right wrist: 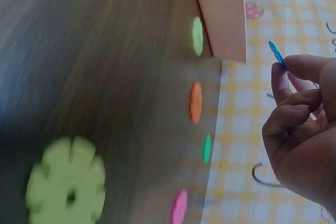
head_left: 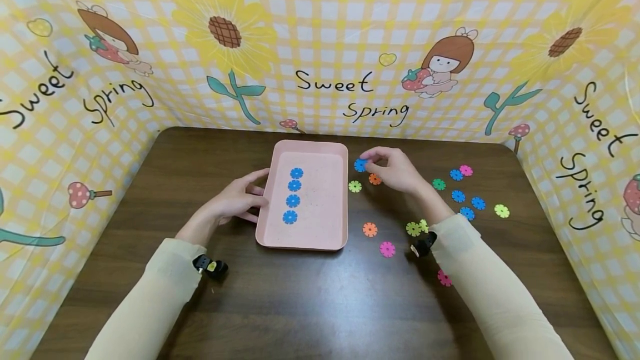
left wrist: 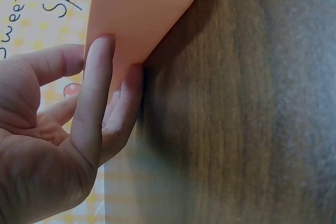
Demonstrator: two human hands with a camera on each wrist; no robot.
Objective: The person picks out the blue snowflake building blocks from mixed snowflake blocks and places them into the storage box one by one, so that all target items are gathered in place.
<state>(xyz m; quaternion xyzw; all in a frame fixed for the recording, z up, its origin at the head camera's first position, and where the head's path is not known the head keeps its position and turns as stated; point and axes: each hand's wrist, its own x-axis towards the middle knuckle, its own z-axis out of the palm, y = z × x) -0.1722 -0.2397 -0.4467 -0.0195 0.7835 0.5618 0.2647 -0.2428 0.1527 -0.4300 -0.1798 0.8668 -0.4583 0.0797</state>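
A pink tray [head_left: 320, 240] lies on the brown table, with several blue notched discs [head_left: 292, 200] in a column on its floor. My left hand [head_left: 235, 199] touches the tray's left wall from outside, its fingers fairly straight and spread, as the left wrist view shows against the pink wall [left wrist: 147, 3]. Just right of the tray, my right hand [head_left: 395, 170] pinches a blue notched disc [head_left: 360, 165] between thumb and forefinger. In the right wrist view this disc [right wrist: 275, 51] appears edge-on, raised above the table. Beneath that hand are an orange disc [head_left: 374, 179] and a lime disc [head_left: 355, 186].
Right of the tray lie loose discs: blue [head_left: 458, 196], green [head_left: 438, 184], pink [head_left: 387, 249], orange [head_left: 370, 229] and yellow-green [head_left: 502, 211]. Some sit close to the right forearm. A checked yellow cloth [head_left: 320, 26] hangs behind and beside the table.
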